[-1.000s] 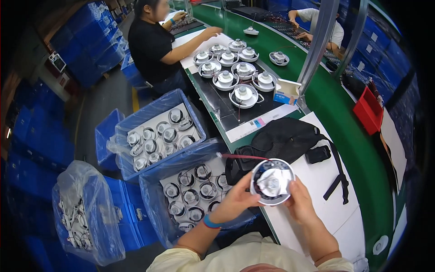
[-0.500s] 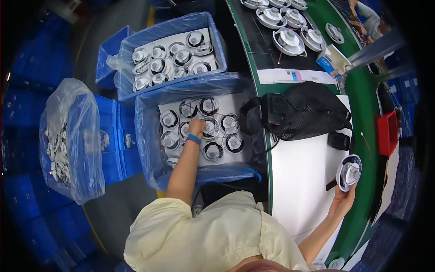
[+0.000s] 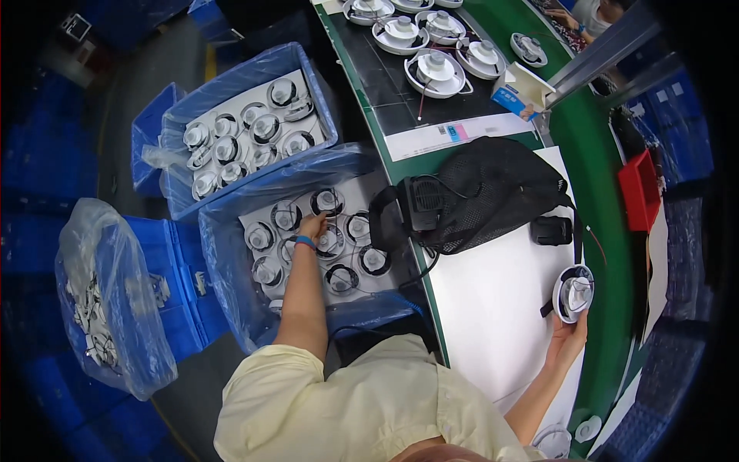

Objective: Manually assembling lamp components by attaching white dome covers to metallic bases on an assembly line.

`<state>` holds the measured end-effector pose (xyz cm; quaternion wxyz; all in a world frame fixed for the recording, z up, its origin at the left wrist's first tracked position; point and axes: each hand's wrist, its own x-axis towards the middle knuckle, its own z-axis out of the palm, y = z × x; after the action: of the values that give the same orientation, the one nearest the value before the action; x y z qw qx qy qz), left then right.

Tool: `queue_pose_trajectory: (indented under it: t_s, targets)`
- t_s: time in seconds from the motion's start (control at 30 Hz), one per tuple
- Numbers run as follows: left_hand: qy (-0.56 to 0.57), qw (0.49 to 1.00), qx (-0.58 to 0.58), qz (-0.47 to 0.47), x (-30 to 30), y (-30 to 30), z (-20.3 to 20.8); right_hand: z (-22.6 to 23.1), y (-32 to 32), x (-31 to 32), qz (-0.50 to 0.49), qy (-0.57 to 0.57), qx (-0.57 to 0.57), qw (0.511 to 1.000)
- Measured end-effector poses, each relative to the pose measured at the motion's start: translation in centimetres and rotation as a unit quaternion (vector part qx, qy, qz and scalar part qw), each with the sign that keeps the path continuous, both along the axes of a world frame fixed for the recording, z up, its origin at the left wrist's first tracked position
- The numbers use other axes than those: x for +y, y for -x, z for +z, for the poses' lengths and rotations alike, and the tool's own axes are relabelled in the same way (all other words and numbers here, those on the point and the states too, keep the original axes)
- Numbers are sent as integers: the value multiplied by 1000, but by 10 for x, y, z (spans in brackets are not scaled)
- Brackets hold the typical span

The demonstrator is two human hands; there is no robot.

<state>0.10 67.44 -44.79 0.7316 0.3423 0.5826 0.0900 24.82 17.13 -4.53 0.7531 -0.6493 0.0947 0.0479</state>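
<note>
My left hand [image 3: 312, 226], with a blue wristband, reaches into the near plastic-lined blue bin [image 3: 218, 266]. Its fingers are closed together among several white round fixtures [image 3: 328, 202] with cup-shaped middles, black rims and thin wires. What the fingertips grip, if anything, is too small to make out. On the right, my right hand [image 3: 568, 339] grips a similar white round fixture [image 3: 576, 294] by its lower edge, its cup side showing. The fixture is tilted above the edge between the white sheet [image 3: 493, 308] and the green table strip [image 3: 608, 308].
A second blue bin [image 3: 173, 185] of fixtures stands behind. At left is a clear bag [image 3: 115, 269] of small parts on blue crates. A black mesh bag [image 3: 500, 192], a red bin [image 3: 640, 189] and more fixtures [image 3: 435, 73] occupy the bench. Another person [image 3: 593, 19] is at far right.
The whole view has shifted, so the bins and bench appear further left. My left hand stays among the fixtures in the near bin, fingers reaching slightly forward. My right hand still holds its fixture.
</note>
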Motion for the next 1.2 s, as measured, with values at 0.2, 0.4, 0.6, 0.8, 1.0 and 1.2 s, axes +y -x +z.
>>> queue_pose_trajectory:
  t_s: [0.2, 0.4, 0.6, 0.8, 1.0, 1.2]
  targets:
    - [-6, 988, -76, 131, -20, 22, 29, -7, -10, -14, 44, -32, 12, 998]
    - [-88, 994, -49, 32, -57, 105, 101, -21, -8, -4, 11, -26, 44, 999]
    - [-94, 995, 26, 16, -59, 163, 140, -23, -22, 44, 6, 25, -23, 999]
    - [-213, 973, -55, 75, -89, 157, 236, -17, -30, 30, 69, 194, 10, 979]
    - [-298, 923, -242, -36, -136, 95, 392, -1, 45, 44, 58, 353, -293, 887]
    - [-158, 811, -489, -279, -245, -48, 395, 7, 111, 102, 274, -156, 1, 949]
